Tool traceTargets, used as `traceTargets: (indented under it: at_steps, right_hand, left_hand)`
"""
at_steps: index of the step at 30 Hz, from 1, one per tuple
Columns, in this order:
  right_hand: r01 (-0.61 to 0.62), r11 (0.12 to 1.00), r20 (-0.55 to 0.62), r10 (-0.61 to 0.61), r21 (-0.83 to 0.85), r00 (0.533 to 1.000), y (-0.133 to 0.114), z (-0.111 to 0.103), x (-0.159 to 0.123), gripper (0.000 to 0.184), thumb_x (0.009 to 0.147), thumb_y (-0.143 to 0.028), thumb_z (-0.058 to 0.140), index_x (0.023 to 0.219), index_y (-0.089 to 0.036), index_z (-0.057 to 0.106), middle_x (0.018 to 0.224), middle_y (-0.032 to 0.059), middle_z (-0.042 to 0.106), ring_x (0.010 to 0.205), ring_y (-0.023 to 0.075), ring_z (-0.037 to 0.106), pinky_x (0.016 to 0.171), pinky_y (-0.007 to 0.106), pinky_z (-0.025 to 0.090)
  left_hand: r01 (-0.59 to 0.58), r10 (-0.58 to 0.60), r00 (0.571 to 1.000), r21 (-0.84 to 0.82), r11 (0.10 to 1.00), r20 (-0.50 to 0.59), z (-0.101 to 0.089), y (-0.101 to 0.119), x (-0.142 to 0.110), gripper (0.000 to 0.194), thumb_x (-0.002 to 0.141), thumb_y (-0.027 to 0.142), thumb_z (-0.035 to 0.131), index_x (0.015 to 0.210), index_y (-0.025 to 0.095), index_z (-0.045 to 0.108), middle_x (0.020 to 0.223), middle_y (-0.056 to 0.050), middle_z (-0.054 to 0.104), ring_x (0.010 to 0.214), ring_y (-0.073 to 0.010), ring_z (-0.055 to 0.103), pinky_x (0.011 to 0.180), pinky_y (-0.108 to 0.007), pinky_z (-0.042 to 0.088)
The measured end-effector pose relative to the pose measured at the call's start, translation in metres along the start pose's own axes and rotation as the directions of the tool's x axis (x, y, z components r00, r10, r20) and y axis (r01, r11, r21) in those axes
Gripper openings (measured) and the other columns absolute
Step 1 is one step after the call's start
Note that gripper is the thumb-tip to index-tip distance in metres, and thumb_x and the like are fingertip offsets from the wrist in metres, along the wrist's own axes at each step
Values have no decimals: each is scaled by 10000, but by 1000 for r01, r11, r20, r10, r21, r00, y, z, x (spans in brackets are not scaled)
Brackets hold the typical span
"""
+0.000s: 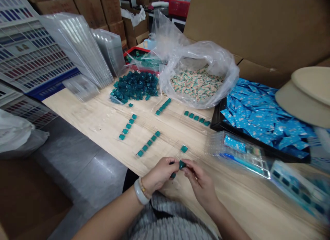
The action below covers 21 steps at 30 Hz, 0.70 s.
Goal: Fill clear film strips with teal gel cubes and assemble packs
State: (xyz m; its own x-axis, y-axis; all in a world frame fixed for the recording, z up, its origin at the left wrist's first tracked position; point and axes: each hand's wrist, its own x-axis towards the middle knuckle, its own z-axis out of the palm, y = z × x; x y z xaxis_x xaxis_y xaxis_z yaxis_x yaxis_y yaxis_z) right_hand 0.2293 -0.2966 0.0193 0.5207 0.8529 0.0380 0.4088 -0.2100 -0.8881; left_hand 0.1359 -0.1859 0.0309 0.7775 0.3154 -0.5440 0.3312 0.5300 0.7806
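Head view: our left hand and right hand meet over the near part of a pale wooden table, and a small teal piece sits pinched between them. The fingers of both hands are closed on it, gripping rather than letting go. Just below the left fingers, a second teal piece shows, partly hidden, and a thin dark tip sticks out near them; we cannot tell what it belongs to. A white bangle and a thin gold bracelet circle our left wrist.

Just ahead of the fingers, a single teal piece lies alone. Farther ahead, short rows of teal pieces lie spaced across the wood, and beyond them is a loose heap of teal pieces. Beside that heap, a clear plastic bag holds pale striped pieces. Ahead and to the right of the fingers, blue sachets fill a black tray, with clear plastic packs just in front of it. Far ahead and to the left of the fingers stand clear plastic trays, with a red tray behind the heap.
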Motion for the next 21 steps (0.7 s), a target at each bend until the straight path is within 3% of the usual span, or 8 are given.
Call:
traceTargets:
  at_steps: [4, 10, 14, 17, 21]
  right_hand:
    - [61, 995, 66, -56, -80, 996, -5, -6, 15, 189, 817, -275, 435, 905, -204, 586, 734, 33, 603, 674, 139, 573, 630, 264, 477]
    - [156, 980, 116, -142, -123, 983, -11, -10, 23, 168, 817, -260, 439, 911, -197, 564, 791, 51, 590, 757, 153, 561, 670, 273, 464]
    - [129, 952, 9, -132, -278, 991, -7, -12, 26, 168, 829, -265, 417, 877, -186, 557, 776, 59, 580, 749, 167, 551, 668, 288, 450]
    - [89, 869, -36, -121, -486, 992, 3, -7, 34, 204, 840, -256, 388, 887, -163, 564, 794, 86, 576, 748, 182, 547, 682, 307, 441]
    - [104, 673, 100, -45, -733, 994, 19, 10, 45, 227, 836, -211, 374, 784, -171, 591, 741, 89, 572, 620, 167, 537, 548, 272, 414]
  left_hand:
    - [20, -21, 1000, -13, 1000, -22, -4, -1, 7, 171, 660, 272, 468, 551, 155, 409, 475, 70, 330, 426, -51, 289, 420, -203, 220]
    - [104, -102, 994, -95, 990, 32, -6, -2, 9, 189, 660, 311, 499, 600, 154, 414, 519, 65, 355, 470, -51, 319, 445, -188, 243]
    - [58, -56, 998, -132, 990, 21, -6, 4, 6, 218, 672, 344, 510, 618, 145, 443, 544, 47, 399, 484, -55, 344, 449, -193, 258]
    - [-7, -11, 996, -201, 980, -92, -8, 5, 6, 126, 691, 260, 462, 717, 143, 502, 602, 22, 471, 526, -78, 409, 457, -203, 283]
    - [0, -36, 992, -282, 959, -123, -12, -1, 9, 165, 685, 173, 430, 790, 131, 550, 680, -13, 536, 616, -103, 483, 517, -213, 351]
